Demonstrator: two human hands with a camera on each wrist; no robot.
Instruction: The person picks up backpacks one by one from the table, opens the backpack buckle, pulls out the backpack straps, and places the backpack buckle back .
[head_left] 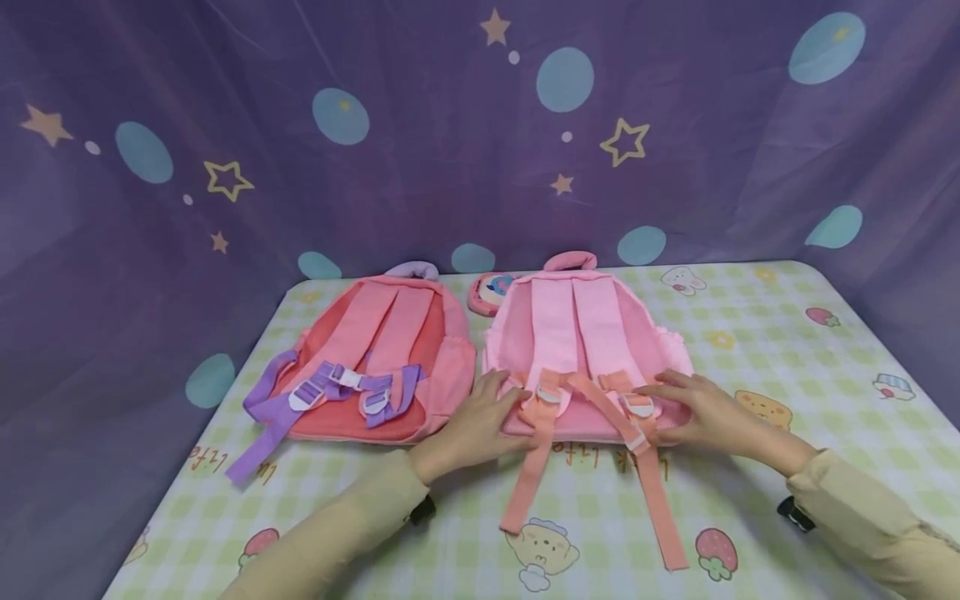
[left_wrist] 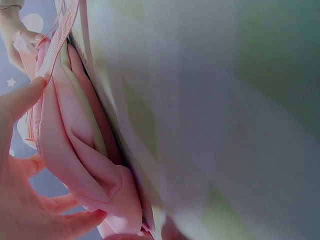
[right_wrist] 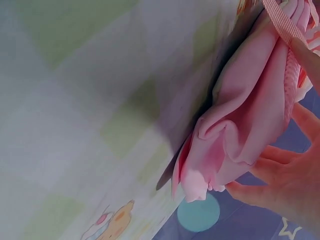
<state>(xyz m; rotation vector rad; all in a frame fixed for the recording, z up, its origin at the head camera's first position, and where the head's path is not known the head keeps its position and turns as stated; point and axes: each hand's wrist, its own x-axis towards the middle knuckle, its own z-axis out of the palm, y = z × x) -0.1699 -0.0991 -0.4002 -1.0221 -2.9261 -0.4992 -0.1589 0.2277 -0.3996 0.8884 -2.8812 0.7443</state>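
Observation:
In the head view a light pink backpack lies back-panel up, its orange straps trailing toward the front edge of the table. My left hand rests on its lower left corner, fingers spread over the side and thumb by a strap. At the lower right corner my right hand touches the bag the same way, fingertips close to a white buckle. Both wrist views show extended fingers against the soft pink side of the bag, apart from one another. The front of the backpack is hidden underneath.
A coral backpack with purple straps lies just left of the pink one. Behind and between them sits a small round pink item, partly covered. A green checked cloth covers the table, and a purple curtain hangs behind.

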